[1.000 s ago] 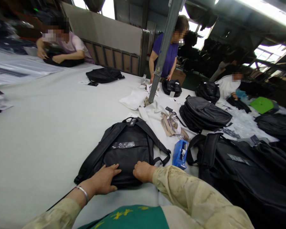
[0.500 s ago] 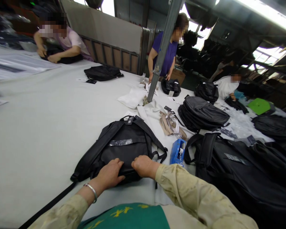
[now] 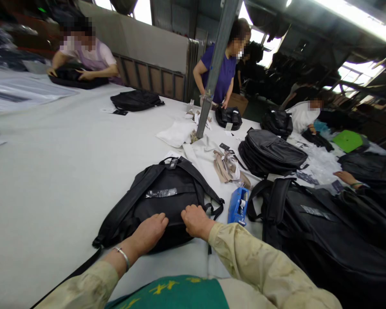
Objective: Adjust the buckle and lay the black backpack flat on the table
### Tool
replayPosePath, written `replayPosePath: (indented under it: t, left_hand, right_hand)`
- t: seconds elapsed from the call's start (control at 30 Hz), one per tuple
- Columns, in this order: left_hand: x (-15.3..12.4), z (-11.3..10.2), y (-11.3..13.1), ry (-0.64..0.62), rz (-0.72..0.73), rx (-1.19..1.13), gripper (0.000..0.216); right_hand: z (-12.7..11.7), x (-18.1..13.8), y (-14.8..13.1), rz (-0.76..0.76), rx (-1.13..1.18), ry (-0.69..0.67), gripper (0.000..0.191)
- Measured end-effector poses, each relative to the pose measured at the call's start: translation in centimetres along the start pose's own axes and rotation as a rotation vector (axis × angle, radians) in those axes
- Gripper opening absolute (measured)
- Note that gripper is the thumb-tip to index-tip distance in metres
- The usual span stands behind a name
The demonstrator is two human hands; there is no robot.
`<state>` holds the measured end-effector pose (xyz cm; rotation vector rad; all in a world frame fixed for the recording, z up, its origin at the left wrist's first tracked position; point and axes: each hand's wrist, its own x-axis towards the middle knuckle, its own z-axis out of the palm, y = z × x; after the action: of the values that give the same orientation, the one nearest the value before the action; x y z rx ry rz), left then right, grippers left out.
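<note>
A black backpack [image 3: 176,205] lies on the white table in front of me, straps up and its top pointing away. A strip of clear film crosses its back panel, and a dark tag [image 3: 173,163] is at the top handle. My left hand [image 3: 152,230] is closed on the bottom edge, its thumb out of sight. On the same edge, to the right, my right hand [image 3: 194,219] grips with curled fingers. Just beyond that hand stands a blue tape dispenser [image 3: 237,207].
More black backpacks lie at the right [image 3: 321,223] and in a stack [image 3: 270,152] behind the dispenser. A metal post [image 3: 214,73] rises from the table near beige strips [image 3: 227,166]. Several people work around the table; another person's hand [image 3: 347,177] reaches in from the right.
My left thumb has gone from view as the fingers curl on the bottom edge. My right hand has shifted slightly right and up. Another person's hand has appeared at the right.
</note>
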<state>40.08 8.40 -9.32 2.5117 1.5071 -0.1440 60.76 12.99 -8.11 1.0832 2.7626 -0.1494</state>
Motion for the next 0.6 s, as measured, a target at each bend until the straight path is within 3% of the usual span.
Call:
replayPosePath:
  t: [0.1,0.37,0.5,0.6]
  left_hand:
    - [-0.5,0.5,-0.1,0.028,0.024,0.026,0.030]
    - [-3.8,4.8,-2.3,0.110,-0.112,-0.093,0.058]
    - [-5.0,5.9,-3.8,0.105,-0.020,-0.085,0.067]
    - [-5.4,6.1,-3.3,0.050,-0.049,-0.005,0.074]
  right_hand:
    - [0.7,0.3,-0.5,-0.046,-0.063,0.065,0.013]
    - [2.4,-0.3,1.5,-0.212,-0.105,0.111,0.010]
    - [2.7,-0.4,1.6,-0.264,-0.114,0.139,0.012]
    - [3.6,-0.4,1.1,-0.272,-0.109,0.122,0.014]
